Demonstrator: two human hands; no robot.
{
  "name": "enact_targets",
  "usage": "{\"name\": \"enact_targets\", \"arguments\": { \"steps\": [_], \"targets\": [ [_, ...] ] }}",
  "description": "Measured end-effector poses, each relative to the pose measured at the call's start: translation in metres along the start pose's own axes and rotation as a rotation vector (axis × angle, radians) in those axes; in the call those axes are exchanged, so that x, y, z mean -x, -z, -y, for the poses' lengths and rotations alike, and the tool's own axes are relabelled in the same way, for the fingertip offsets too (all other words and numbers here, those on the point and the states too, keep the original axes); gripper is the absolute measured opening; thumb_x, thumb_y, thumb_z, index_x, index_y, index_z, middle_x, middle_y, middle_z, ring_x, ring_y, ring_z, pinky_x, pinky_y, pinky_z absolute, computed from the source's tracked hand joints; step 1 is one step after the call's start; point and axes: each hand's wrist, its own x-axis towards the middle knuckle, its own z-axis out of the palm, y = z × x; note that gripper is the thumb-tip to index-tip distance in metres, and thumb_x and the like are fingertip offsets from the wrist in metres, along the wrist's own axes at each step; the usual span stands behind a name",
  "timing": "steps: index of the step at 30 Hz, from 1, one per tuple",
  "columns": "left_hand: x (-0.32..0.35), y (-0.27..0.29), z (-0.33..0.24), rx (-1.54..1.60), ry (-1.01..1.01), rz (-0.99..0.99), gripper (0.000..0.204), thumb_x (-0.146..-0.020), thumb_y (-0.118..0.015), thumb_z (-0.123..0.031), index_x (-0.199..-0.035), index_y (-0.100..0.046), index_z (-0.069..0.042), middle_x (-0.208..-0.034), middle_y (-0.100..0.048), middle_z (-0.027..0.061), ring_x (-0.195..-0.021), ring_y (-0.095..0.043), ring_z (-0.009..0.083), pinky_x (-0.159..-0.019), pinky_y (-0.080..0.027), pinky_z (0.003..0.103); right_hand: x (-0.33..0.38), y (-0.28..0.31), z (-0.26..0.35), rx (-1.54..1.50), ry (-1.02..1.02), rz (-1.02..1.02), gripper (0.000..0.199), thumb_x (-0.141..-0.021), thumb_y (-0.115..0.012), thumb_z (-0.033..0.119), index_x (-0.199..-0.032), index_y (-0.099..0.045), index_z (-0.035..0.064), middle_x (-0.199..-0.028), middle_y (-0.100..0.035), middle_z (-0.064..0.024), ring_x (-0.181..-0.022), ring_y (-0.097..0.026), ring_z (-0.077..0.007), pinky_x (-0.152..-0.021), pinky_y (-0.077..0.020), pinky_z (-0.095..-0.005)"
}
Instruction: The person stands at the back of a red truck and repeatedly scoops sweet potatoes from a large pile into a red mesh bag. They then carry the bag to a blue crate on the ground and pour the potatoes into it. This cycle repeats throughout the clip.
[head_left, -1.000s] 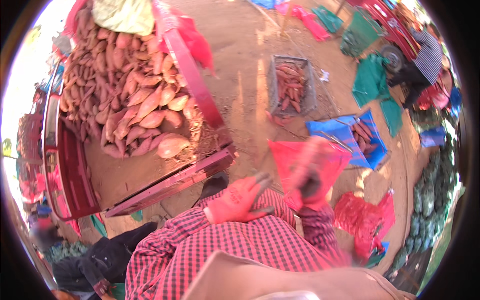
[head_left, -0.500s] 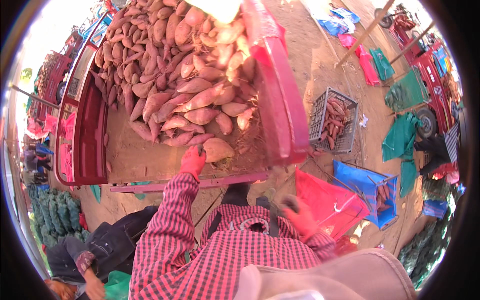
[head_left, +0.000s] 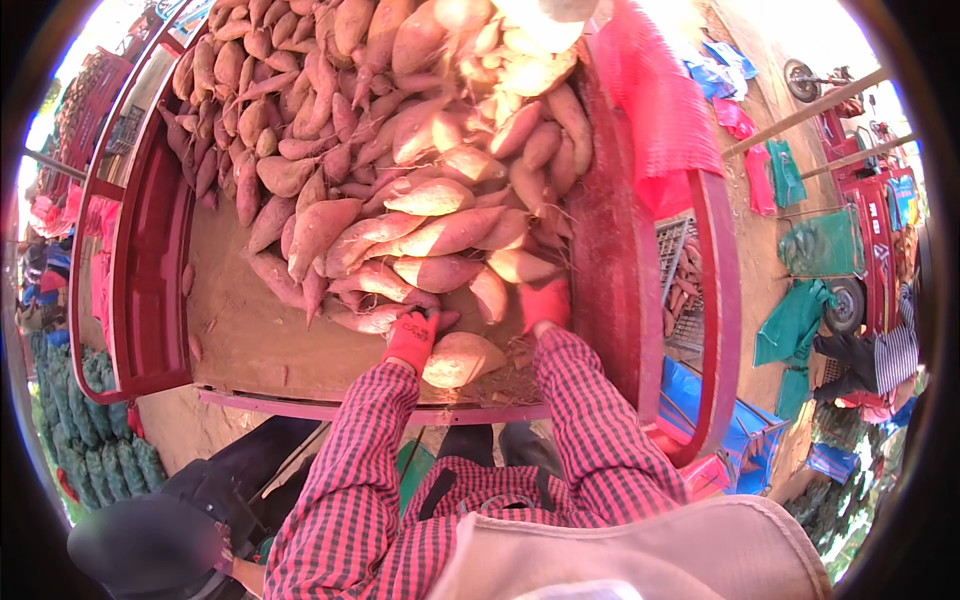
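Note:
A big heap of reddish sweet potatoes (head_left: 335,225) fills the far part of a red cart bed (head_left: 225,310). My left hand (head_left: 410,340), in a red glove with dark fingertips, has its fingers closed on a slim sweet potato (head_left: 368,319) at the heap's near edge. Just right of that hand, a fat, paler sweet potato (head_left: 462,360) lies on the bed. Also red-gloved, my right hand (head_left: 545,303) reaches to the heap's lower right corner, close under a sweet potato (head_left: 520,266). Its fingertips are hidden, so their grip does not show.
The cart's red side wall (head_left: 620,250) rises right of my right arm, with pink mesh (head_left: 665,110) draped over it. Beyond stand a crate (head_left: 680,275) of sweet potatoes and a blue sack (head_left: 745,430). Another person (head_left: 210,490) is low at the left, beside filled green sacks (head_left: 100,420).
My right hand has come from beside my body into the cart, against the heap. My left hand stays at the heap's near edge. The view has moved closer to the cart.

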Motion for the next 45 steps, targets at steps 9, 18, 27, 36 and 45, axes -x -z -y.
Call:
{"name": "enact_targets", "arguments": {
  "steps": [9, 18, 27, 36, 45],
  "targets": [
    [0.059, 0.059, 0.03, 1.539, 0.197, 0.082, 0.041, -0.093, -0.066, -0.038, -0.112, -0.065, -0.001, -0.093, -0.068, 0.0114, -0.078, -0.064, 0.0222, -0.068, -0.052, 0.037, 0.021, 0.039, -0.048, -1.169, -0.068, 0.423, 0.069, -0.087, -0.08, 0.038, -0.138, -0.051, 0.0021, -0.116, -0.069, -0.0111, -0.102, -0.066, -0.0284, -0.094, -0.0535, -0.0384],
    [0.127, 0.129, -0.079, 0.865, 0.05, 0.109, 0.058, -0.1, -0.057, -0.045, -0.141, -0.056, -0.005, -0.123, -0.069, 0.023, -0.117, -0.065, 0.0365, -0.102, -0.048, 0.048, 0.167, 0.116, -0.013, -1.814, -0.464, 1.378, 0.069, -0.094, -0.069, 0.05, -0.151, -0.047, 0.0175, -0.141, -0.061, -0.0074, -0.126, -0.059, -0.0265, -0.108, -0.0453, -0.0498],
    [0.183, 0.092, -0.139, 0.951, 0.1, 0.608, 0.056, -0.096, -0.062, -0.049, -0.134, -0.065, -0.008, -0.127, -0.07, 0.0212, -0.119, -0.066, 0.0364, -0.103, -0.049, 0.043, 0.189, 0.189, -0.253, -1.471, -0.38, 1.267, 0.07, -0.099, -0.069, 0.032, -0.158, -0.04, 0.0089, -0.137, -0.064, -0.0054, -0.112, -0.064, -0.0152, -0.09, -0.0501, -0.0271],
    [0.184, 0.09, -0.201, 0.612, 0.001, 0.496, 0.061, -0.096, -0.062, -0.05, -0.138, -0.06, -0.005, -0.133, -0.066, 0.0226, -0.128, -0.061, 0.0362, -0.107, -0.046, 0.041, 0.163, 0.47, -0.554, -1.197, -0.19, -0.037, 0.06, -0.091, -0.081, 0.027, -0.144, -0.057, 0.0134, -0.127, -0.068, -0.0034, -0.11, -0.067, -0.0182, -0.08, -0.0569, -0.0346],
    [0.182, 0.095, -0.215, 0.508, -0.052, 0.462, 0.062, -0.095, -0.06, -0.057, -0.134, -0.063, -0.008, -0.13, -0.068, 0.0229, -0.124, -0.063, 0.0394, -0.105, -0.047, 0.047, 0.104, 0.553, -0.686, -0.551, -0.307, -0.898, 0.04, -0.093, -0.073, 0.036, -0.121, -0.073, 0.0076, -0.096, -0.076, -0.0108, -0.086, -0.068, -0.0185, -0.077, -0.0538, -0.0347]
  ]
}}
